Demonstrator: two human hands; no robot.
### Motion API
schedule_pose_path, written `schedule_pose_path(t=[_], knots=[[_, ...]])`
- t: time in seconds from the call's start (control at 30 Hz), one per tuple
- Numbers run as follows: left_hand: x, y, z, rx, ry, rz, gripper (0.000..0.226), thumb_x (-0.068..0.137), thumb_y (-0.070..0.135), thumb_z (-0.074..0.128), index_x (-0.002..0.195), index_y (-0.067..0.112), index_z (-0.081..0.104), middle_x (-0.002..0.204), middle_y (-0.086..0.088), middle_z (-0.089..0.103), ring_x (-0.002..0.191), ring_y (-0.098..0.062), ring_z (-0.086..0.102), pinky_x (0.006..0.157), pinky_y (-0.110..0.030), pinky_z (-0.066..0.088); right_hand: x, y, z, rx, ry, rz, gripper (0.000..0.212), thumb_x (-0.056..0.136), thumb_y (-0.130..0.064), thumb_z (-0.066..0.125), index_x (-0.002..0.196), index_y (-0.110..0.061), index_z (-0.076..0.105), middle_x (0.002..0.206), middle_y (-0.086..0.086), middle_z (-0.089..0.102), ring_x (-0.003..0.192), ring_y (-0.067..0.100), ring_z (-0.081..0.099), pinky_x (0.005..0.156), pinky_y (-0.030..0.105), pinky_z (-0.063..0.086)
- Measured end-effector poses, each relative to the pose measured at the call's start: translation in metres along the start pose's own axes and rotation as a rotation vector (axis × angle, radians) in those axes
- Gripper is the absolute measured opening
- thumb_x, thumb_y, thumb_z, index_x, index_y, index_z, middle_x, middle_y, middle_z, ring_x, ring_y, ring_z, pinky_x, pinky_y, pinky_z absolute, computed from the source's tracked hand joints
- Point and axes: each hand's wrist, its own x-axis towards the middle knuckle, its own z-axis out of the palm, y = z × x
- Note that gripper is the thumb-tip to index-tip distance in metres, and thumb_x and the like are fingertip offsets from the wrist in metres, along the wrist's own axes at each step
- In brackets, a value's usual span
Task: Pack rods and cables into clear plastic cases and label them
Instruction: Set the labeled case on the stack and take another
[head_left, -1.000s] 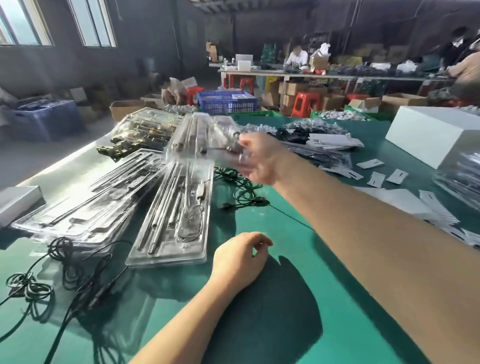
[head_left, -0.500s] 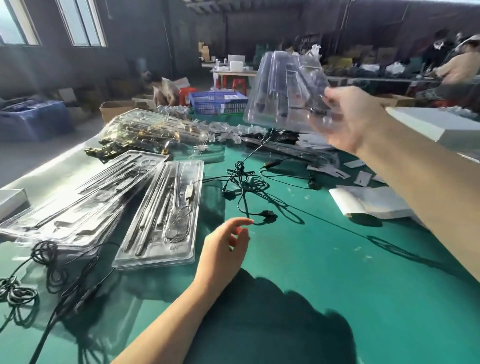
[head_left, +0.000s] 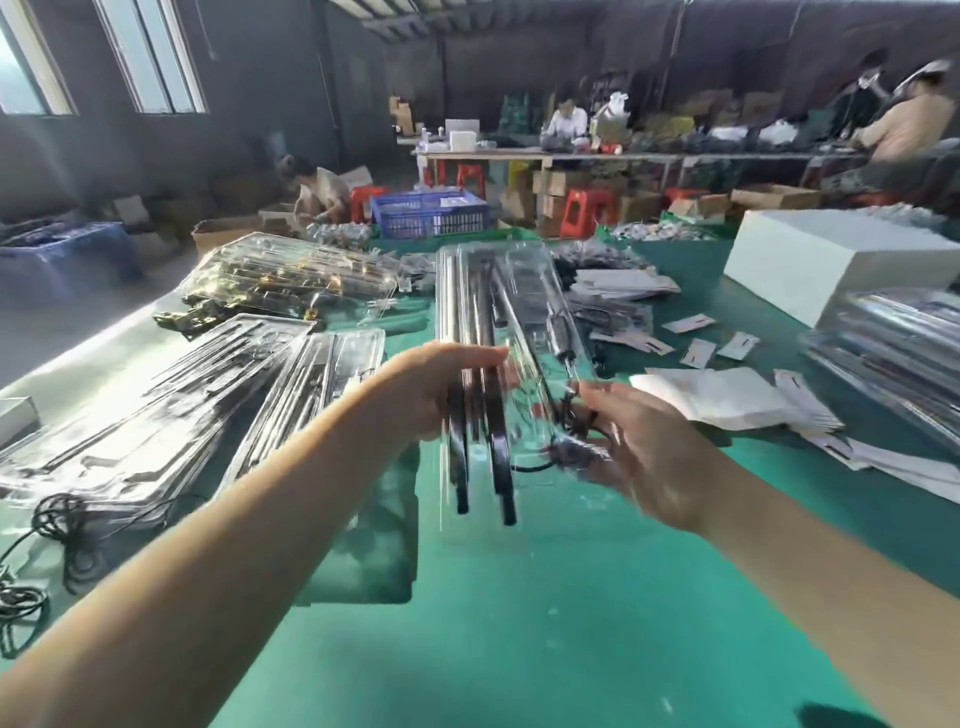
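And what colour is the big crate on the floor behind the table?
Blue crate, seen in the head view.

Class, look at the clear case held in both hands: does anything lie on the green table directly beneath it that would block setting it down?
Nothing visible does. The clear case hangs over a bare patch of green table.

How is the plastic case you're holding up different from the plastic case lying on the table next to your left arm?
The held case is up in the air, gripped by the left hand and right hand; the table case lies flat on the green table, with no hand on it. The held case looks blurred; the table case looks sharper. Both are long, clear and packed with rods.
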Motion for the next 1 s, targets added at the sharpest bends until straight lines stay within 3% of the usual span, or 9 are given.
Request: schedule_pose_path(t=[0.13,0.3,0.37,0.57,0.63,0.7,0.8,0.9,1.0], knots=[[0.004,0.059,0.013,0.25,0.025,0.086,0.025,0.079,0.013,0.072,0.094,-0.002,0.059,0.064,-0.005,0.067,0.048,-0.012,0.062,0.044,-0.021,0.051,0.018,-0.011,-0.019,-0.008,0.02,0.085,0.057,0.09,-0.059,0.044,0.124,-0.014,0.054,0.126,0.018,0.059,0.098,0.036,0.067,0.073,0.041,0.059],[-0.016,0.122,0.046,0.51,-0.153,0.315,0.019,0.08,0.013,0.07,0.096,0.007,0.06,0.076,-0.001,0.074,0.073,-0.012,0.072,0.054,-0.021,0.053,0.037,-0.056,-0.062,0.357,0.01,-0.014,0.091,0.087,-0.078,0.015,0.143,-0.01,0.041,0.137,0.015,0.055,0.101,0.029,0.064,0.08,0.043,0.057],[-0.022,0.129,0.048,0.578,-0.23,0.375,0.04,0.073,0.015,0.076,0.107,0.009,0.056,0.084,-0.002,0.074,0.08,-0.017,0.072,0.059,-0.025,0.055,0.038,-0.076,-0.082,0.483,0.022,-0.108,0.1,0.083,-0.082,0.014,0.144,-0.005,0.034,0.132,0.015,0.06,0.1,0.029,0.068,0.083,0.047,0.057],[-0.014,0.109,0.036,0.531,-0.277,0.45,0.053,0.064,0.01,0.081,0.111,0.021,0.06,0.097,-0.007,0.073,0.091,-0.026,0.071,0.067,-0.033,0.056,0.032,-0.083,-0.092,-0.161,-0.002,-0.247,0.037,0.093,-0.03,0.038,0.108,-0.029,0.072,0.121,0.006,0.067,0.113,0.025,0.064,0.107,0.053,0.034],[-0.007,0.109,0.031,0.43,-0.235,0.517,0.051,0.06,0.013,0.083,0.106,0.021,0.061,0.094,-0.006,0.073,0.091,-0.026,0.071,0.068,-0.034,0.056,0.031,-0.068,-0.088,-0.387,-0.029,-0.207,0.039,0.094,-0.029,0.036,0.105,-0.029,0.073,0.108,0.006,0.072,0.104,0.023,0.067,0.1,0.046,0.036],[-0.003,0.112,0.025,0.35,-0.189,0.57,0.05,0.06,0.009,0.081,0.104,0.018,0.06,0.088,-0.004,0.073,0.087,-0.025,0.072,0.067,-0.032,0.058,0.026,-0.056,-0.088,-0.49,0.034,-0.155,0.058,0.1,-0.054,0.027,0.095,-0.021,0.074,0.077,0.012,0.071,0.072,0.023,0.068,0.076,0.036,0.048],[0.004,0.106,0.011,0.364,-0.07,0.689,0.047,0.059,0.006,0.082,0.098,0.018,0.059,0.084,0.003,0.072,0.088,-0.02,0.071,0.076,-0.032,0.058,0.022,-0.054,-0.102,-0.608,0.317,-0.275,0.079,0.082,-0.076,0.016,0.065,-0.013,0.059,0.039,-0.004,0.039,0.032,0.011,0.034,0.043,0.021,0.032],[0.009,0.083,0.002,0.495,0.038,0.791,0.039,0.066,0.005,0.081,0.091,0.025,0.059,0.077,0.014,0.072,0.076,-0.003,0.069,0.069,-0.016,0.053,0.018,-0.076,-0.126,-0.263,0.458,-0.22,0.07,0.084,-0.08,0.027,0.068,-0.016,0.051,0.041,-0.009,0.026,0.033,0.009,0.018,0.04,0.018,0.018],[0.02,0.052,0.002,0.65,0.083,0.848,0.033,0.071,0.005,0.079,0.086,0.028,0.06,0.073,0.014,0.069,0.069,-0.004,0.067,0.065,-0.016,0.053,0.009,-0.093,-0.132,-0.179,0.262,-0.029,0.071,0.074,-0.084,0.041,0.087,-0.017,0.064,0.052,-0.007,0.041,0.039,0.009,0.023,0.037,0.017,0.02]])
